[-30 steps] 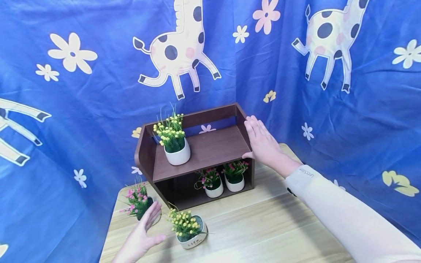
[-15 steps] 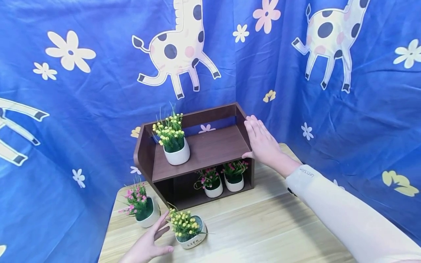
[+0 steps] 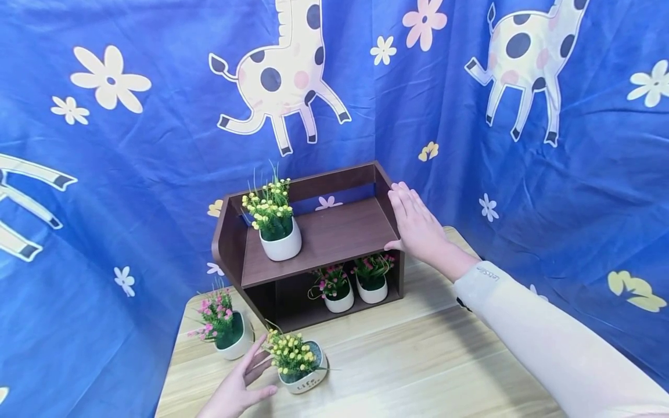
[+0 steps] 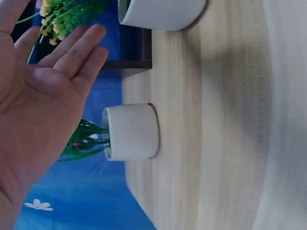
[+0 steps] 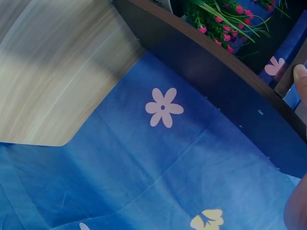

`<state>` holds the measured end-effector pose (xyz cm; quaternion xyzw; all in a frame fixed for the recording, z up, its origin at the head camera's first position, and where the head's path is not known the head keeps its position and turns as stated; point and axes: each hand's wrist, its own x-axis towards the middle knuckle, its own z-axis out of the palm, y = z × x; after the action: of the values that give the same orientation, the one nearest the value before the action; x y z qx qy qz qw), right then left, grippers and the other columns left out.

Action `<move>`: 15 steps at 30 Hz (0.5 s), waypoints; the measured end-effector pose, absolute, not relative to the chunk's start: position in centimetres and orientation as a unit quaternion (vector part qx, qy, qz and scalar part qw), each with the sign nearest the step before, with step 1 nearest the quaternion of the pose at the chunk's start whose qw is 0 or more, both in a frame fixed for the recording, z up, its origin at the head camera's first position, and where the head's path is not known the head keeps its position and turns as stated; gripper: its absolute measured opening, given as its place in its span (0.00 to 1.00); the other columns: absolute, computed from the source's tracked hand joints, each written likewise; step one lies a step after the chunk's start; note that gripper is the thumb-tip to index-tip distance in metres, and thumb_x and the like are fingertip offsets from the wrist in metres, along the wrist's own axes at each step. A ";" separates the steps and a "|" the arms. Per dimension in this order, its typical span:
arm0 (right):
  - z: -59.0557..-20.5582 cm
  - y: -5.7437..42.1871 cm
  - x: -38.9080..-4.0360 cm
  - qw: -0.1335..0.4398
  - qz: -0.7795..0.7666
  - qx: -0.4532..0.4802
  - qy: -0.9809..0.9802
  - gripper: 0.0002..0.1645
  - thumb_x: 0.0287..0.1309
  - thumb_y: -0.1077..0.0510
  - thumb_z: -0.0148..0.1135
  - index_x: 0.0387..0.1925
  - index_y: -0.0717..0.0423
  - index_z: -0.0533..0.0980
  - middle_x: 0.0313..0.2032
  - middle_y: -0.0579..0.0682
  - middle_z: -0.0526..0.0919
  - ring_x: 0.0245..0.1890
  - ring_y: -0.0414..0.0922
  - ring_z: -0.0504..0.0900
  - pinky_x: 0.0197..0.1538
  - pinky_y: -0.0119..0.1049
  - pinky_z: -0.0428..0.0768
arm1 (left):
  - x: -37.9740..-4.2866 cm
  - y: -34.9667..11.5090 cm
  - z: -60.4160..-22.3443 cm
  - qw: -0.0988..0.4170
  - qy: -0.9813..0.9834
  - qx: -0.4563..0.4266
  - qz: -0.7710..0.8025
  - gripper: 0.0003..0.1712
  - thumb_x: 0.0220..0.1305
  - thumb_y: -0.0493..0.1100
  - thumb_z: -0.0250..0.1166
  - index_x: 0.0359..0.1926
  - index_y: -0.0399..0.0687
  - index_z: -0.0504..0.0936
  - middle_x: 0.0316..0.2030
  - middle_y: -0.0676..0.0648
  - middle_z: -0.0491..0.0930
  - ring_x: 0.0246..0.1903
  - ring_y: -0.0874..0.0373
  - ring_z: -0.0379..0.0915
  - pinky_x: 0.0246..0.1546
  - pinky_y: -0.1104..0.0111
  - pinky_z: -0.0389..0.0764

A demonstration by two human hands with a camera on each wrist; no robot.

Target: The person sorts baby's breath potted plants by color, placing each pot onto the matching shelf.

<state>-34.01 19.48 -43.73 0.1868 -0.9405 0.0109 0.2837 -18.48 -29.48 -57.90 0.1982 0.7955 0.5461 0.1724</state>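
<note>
My left hand (image 3: 237, 380) has its fingers extended and thumb apart, just left of a potted plant with yellow flowers (image 3: 305, 380) on the table. Its fingertips reach the flowers' left edge; whether they touch is unclear. In the left wrist view, the palm (image 4: 43, 105) faces the camera and the white pot (image 4: 163, 12) stands beyond the fingertips. My right hand (image 3: 418, 229) rests with straight fingers against the right side panel of a dark brown two-tier shelf (image 3: 342, 229), its thumb at the front edge. The right wrist view catches only part of that thumb (image 5: 301, 81).
Another yellow-flowered pot (image 3: 282, 244) stands on the upper tier at left. Two pink-flowered pots (image 3: 340, 299) sit in the lower tier at right. A third pink-flowered pot (image 3: 237, 342) stands left of the shelf on the wooden table (image 3: 418, 354). A blue curtain (image 3: 172, 174) hangs behind.
My left hand has moved right, from in front of the left pink-flowered pot to beside the yellow-flowered one on the table. The right hand stays at the shelf's side.
</note>
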 end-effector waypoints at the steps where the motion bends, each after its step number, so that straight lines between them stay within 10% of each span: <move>1: -43.8 19.5 -34.0 0.285 0.011 0.188 -0.940 0.84 0.28 0.28 0.82 0.77 0.62 0.46 0.79 0.61 0.48 0.81 0.55 0.45 0.83 0.48 0.48 | -18.5 -29.5 -58.0 0.166 0.792 0.200 0.552 0.62 0.59 0.35 0.72 0.80 0.41 0.36 0.70 0.14 0.49 0.60 0.80 0.67 0.56 0.77 0.79; 5: -43.9 19.6 -34.1 0.294 0.012 0.191 -0.937 0.84 0.27 0.28 0.82 0.77 0.62 0.47 0.79 0.61 0.48 0.81 0.55 0.46 0.83 0.49 0.49 | -18.8 -29.7 -58.2 0.161 0.800 0.189 0.546 0.63 0.60 0.33 0.70 0.80 0.42 0.31 0.69 0.12 0.49 0.62 0.70 0.73 0.55 0.69 0.83; 11: -43.9 19.7 -34.2 0.296 0.012 0.190 -0.936 0.85 0.26 0.28 0.82 0.77 0.62 0.47 0.79 0.61 0.48 0.81 0.55 0.47 0.83 0.49 0.49 | -19.8 -29.9 -58.8 0.207 0.803 0.160 0.536 0.66 0.62 0.35 0.69 0.79 0.43 0.25 0.68 0.11 0.50 0.66 0.23 0.62 0.56 0.54 0.83; 15: -43.9 19.6 -34.1 0.286 0.013 0.188 -0.940 0.85 0.28 0.28 0.82 0.77 0.62 0.46 0.79 0.61 0.47 0.82 0.55 0.45 0.83 0.48 0.48 | -20.5 -29.9 -60.0 0.239 0.792 0.137 0.545 0.66 0.61 0.35 0.70 0.79 0.45 0.26 0.68 0.11 0.50 0.66 0.21 0.62 0.54 0.58 0.85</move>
<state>-34.14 19.60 -43.88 0.1877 -0.9395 0.0132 0.2862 -20.47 -29.93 -59.96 0.1366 0.7923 0.5447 0.2387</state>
